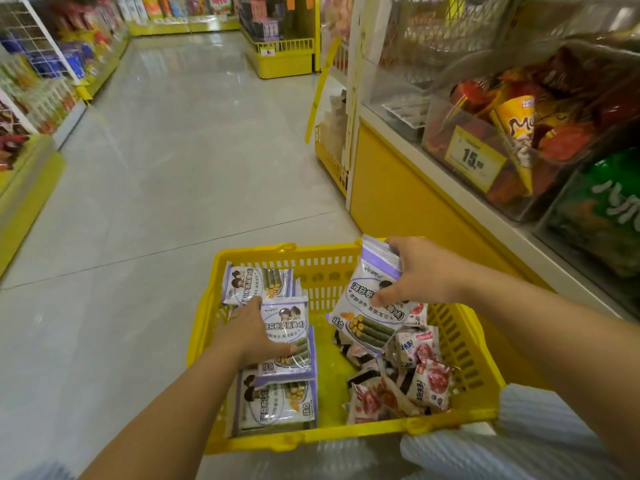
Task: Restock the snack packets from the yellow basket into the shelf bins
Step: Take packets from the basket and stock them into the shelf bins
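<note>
A yellow basket [464,344] stands on the floor below me. Its left side holds purple-and-white seaweed-roll packets [277,400]; its right side holds small red-and-white snack packets [426,375]. My left hand [249,334] grips a purple-and-white packet [291,327] on top of the left stack, thumb across its front. My right hand [419,271] holds a small bundle of the same purple packets [370,306] lifted above the basket's far right corner. Clear shelf bins [491,140] with cone snacks and a green-packet bin [602,216] line the shelf on my right.
A yellow-fronted shelf unit [398,188] rises right beside the basket. Grey tiled floor [166,161] stretches ahead and to the left. More shelving [31,98] runs along the left, and a yellow display stand [284,53] sits at the aisle's far end.
</note>
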Demonstrator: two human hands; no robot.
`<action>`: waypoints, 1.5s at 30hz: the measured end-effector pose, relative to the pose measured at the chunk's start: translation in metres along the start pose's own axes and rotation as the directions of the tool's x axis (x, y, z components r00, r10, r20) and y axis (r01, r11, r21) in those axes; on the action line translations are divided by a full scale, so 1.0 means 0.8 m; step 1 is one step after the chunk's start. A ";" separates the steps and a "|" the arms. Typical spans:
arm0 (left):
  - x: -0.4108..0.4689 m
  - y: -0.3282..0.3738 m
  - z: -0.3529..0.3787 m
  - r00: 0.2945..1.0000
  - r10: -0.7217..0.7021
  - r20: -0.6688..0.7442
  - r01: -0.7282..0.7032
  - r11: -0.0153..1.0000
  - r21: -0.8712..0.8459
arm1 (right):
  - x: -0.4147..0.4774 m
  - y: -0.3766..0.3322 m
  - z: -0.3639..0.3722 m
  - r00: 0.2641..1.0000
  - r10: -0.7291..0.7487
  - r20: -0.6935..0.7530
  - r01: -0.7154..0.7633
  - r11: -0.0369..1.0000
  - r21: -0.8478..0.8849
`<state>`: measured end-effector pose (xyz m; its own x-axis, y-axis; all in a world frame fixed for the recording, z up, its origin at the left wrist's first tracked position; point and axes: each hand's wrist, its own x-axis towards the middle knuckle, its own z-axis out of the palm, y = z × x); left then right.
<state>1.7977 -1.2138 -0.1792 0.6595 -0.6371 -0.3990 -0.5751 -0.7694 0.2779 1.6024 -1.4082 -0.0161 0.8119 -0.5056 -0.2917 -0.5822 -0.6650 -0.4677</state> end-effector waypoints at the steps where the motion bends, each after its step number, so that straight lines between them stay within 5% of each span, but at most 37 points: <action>1: 0.002 -0.001 -0.003 1.000 0.014 0.019 -0.015 1.000 0.005 | 0.000 -0.001 0.001 1.000 -0.002 -0.001 0.002 1.000 -0.007; 8: 0.004 -0.008 -0.013 0.994 0.065 0.093 -0.091 0.945 0.313 | 0.002 -0.005 0.007 1.000 -0.018 0.007 0.019 0.998 -0.059; 11: 0.002 -0.009 -0.015 0.988 0.114 0.102 -0.141 0.937 0.321 | 0.000 -0.006 0.007 1.000 -0.014 0.017 0.015 0.998 -0.066; 19: -0.018 -0.010 -0.057 0.975 0.169 0.145 -0.139 0.971 -0.193 | -0.005 -0.003 -0.007 0.999 0.020 0.035 -0.021 1.000 0.005; 24: -0.055 0.023 -0.133 0.957 0.273 -0.098 -0.280 0.784 -0.553 | -0.037 -0.007 -0.035 0.994 0.068 -0.083 -0.050 0.978 0.203; 28: -0.093 0.082 -0.190 0.902 0.317 -0.292 -0.430 0.611 -0.665 | -0.080 -0.018 -0.063 0.958 0.071 -0.278 0.044 0.921 0.387; 33: -0.144 0.163 -0.247 0.779 0.354 -0.517 -0.626 0.459 -0.630 | -0.148 -0.042 -0.129 0.824 0.091 -0.559 0.217 0.861 0.460; 39: -0.217 0.267 -0.307 0.652 0.273 -0.707 -0.758 0.211 -0.618 | -0.247 -0.078 -0.241 0.581 -0.004 -0.814 0.284 0.938 0.198; 45: -0.271 0.346 -0.350 0.532 0.277 -0.800 -0.847 0.168 -0.505 | -0.328 -0.089 -0.353 0.309 -0.134 -0.942 0.183 0.980 -0.080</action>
<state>1.6311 -1.3019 0.2292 0.5791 -0.5886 0.5641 -0.4109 0.3869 0.8255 1.4189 -1.3835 0.3293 0.2887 -0.5844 0.7584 -0.4256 -0.7879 -0.4451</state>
